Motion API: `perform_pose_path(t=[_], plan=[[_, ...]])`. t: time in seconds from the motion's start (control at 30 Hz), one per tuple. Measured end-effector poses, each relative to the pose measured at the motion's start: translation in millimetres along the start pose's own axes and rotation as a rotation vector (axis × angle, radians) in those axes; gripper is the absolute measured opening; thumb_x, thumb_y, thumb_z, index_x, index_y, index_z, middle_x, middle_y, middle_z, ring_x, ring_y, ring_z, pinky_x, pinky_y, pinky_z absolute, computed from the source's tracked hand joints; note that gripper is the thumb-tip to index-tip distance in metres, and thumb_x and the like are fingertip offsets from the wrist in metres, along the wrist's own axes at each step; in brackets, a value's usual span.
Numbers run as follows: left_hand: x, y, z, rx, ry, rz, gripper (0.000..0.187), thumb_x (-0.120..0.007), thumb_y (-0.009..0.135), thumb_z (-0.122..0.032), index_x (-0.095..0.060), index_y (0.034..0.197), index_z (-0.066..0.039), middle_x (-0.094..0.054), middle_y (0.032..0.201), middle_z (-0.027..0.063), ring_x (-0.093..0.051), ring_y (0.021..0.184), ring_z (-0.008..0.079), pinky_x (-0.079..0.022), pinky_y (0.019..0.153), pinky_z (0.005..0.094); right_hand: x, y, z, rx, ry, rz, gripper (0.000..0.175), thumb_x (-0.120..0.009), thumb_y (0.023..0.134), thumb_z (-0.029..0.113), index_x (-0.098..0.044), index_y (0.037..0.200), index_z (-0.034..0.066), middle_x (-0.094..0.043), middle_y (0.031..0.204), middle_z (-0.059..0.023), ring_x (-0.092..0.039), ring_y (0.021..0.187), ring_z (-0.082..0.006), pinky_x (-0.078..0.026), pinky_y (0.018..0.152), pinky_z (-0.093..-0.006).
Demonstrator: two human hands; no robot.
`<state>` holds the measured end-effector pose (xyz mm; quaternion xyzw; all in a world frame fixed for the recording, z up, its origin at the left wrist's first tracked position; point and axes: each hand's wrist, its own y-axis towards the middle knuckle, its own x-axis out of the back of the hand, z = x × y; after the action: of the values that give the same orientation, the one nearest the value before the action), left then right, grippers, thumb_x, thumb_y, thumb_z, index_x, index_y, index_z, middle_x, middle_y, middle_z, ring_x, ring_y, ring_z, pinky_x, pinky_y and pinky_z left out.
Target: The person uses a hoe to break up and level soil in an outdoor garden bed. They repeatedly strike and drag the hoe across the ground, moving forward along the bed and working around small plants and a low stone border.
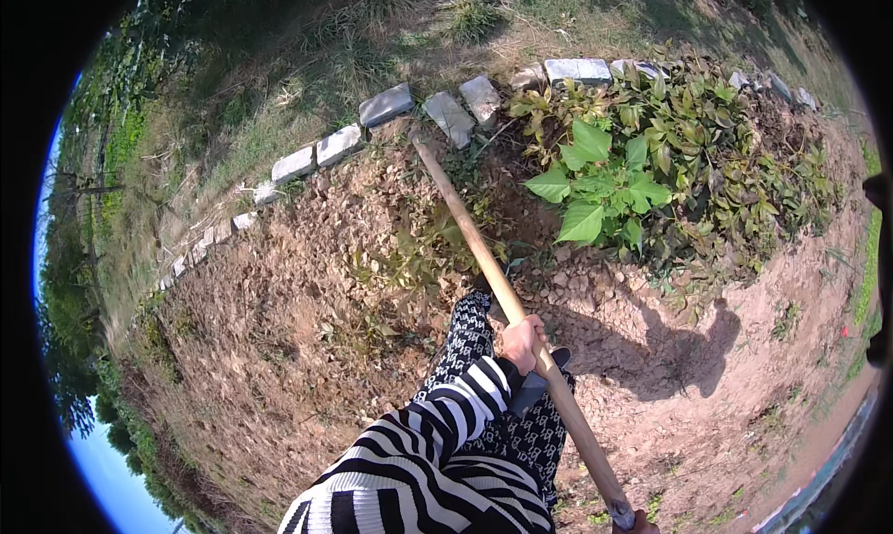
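A long wooden tool handle (pixel 481 244) slants across the view from the upper middle to the lower right. My left hand (pixel 523 343) is wrapped around it near its middle, below a black-and-white striped sleeve. At the lower picture edge, my right hand (pixel 636 524) grips the near end and is partly cut off. The far end meets the ground close to some loose bricks; I cannot make out the tool's head there. Broken, clumpy soil (pixel 300 311) with scattered wilted stems lies left of the handle.
A row of bricks (pixel 338 145) borders the plot, with grass (pixel 363 66) beyond. Right of the handle grow a broad-leaved green plant (pixel 600 181) and a heap of browning foliage (pixel 711 164). My patterned trouser legs (pixel 464 338) stand beneath the handle. A shadow (pixel 670 345) falls on the soil.
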<state>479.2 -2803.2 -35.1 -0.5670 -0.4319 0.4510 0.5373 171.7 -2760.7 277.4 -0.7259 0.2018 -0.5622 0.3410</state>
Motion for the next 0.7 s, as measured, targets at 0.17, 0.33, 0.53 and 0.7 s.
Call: perform_pose_path(t=[0.17, 0.33, 0.53, 0.7], plan=[[9, 6, -14, 0.080, -0.132, 0.067, 0.012, -0.051, 0.076, -0.011, -0.044, 0.067, -0.008, -0.042, 0.054, 0.0026, -0.042, 0.045, 0.0165, -0.041, 0.045, 0.0335, 56, 25, 21, 0.082, -0.102, -0.067, 0.020, -0.063, 0.073, 0.023, -0.060, 0.079, 0.0048, -0.055, 0.054, -0.0158, -0.056, 0.049, -0.0341, -0.044, 0.045, -0.0443], [0, 15, -62, 0.023, -0.254, 0.110, 0.012, -0.050, 0.077, -0.010, -0.045, 0.066, -0.009, -0.042, 0.054, 0.0009, -0.042, 0.044, 0.0145, -0.040, 0.040, 0.0314, 86, 79, 39, 0.129, -0.087, -0.074, 0.016, -0.063, 0.072, 0.022, -0.053, 0.069, 0.0089, -0.055, 0.055, -0.0162, -0.056, 0.051, -0.0352, -0.043, 0.045, -0.0449], [-70, 5, 1, 0.059, -0.271, 0.054, 0.013, -0.050, 0.077, -0.009, -0.045, 0.066, -0.009, -0.043, 0.055, 0.0013, -0.042, 0.043, 0.0152, -0.040, 0.041, 0.0312, 131, 66, -28, 0.052, -0.210, -0.068, 0.018, -0.065, 0.072, 0.021, -0.054, 0.071, 0.0074, -0.055, 0.054, -0.0172, -0.056, 0.051, -0.0370, -0.044, 0.047, -0.0448], [-129, -30, 81, 0.127, -0.139, 0.016, 0.011, -0.054, 0.073, -0.009, -0.048, 0.064, -0.006, -0.047, 0.056, 0.0052, -0.047, 0.044, 0.0181, -0.041, 0.042, 0.0308, 154, 22, -88, -0.128, -0.274, 0.057, 0.018, -0.065, 0.070, 0.021, -0.055, 0.075, 0.0059, -0.056, 0.058, -0.0194, -0.057, 0.056, -0.0387, -0.045, 0.051, -0.0472]])
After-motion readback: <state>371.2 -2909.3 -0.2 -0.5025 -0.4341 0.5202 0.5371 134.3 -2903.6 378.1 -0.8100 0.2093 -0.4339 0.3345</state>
